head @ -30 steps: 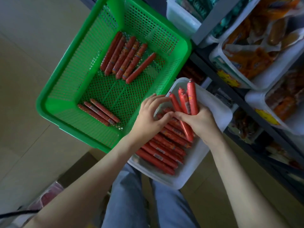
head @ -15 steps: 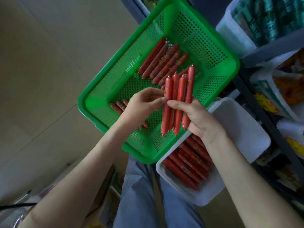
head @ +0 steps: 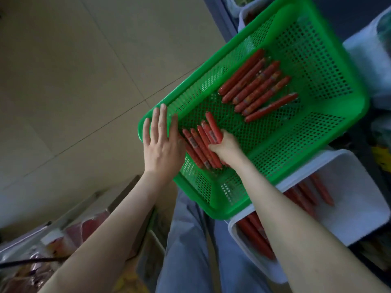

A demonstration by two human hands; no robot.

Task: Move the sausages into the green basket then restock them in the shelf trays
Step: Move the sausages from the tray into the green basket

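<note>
The green basket (head: 330, 142) lies across my lap and over a white tray (head: 349, 182). A row of several red sausages (head: 256, 85) lies at the basket's far end. My right hand (head: 226, 148) grips a bunch of sausages (head: 203, 140) low against the basket's near-left floor. My left hand (head: 161, 144) rests with straight fingers on the basket's left rim, beside that bunch. More sausages (head: 256, 235) lie in the white tray, partly hidden under the basket and my right forearm.
Shelf trays with packaged goods (head: 368, 66) line the right edge, blurred. Another white tray (head: 249, 13) shows behind the basket's far rim. Tiled floor (head: 74, 81) fills the left. Packets (head: 42, 250) sit at lower left beside my legs.
My right hand has carried the bunch of sausages from the white tray down into the basket's near-left end. My left hand has let go of the bunch and moved onto the basket's rim.
</note>
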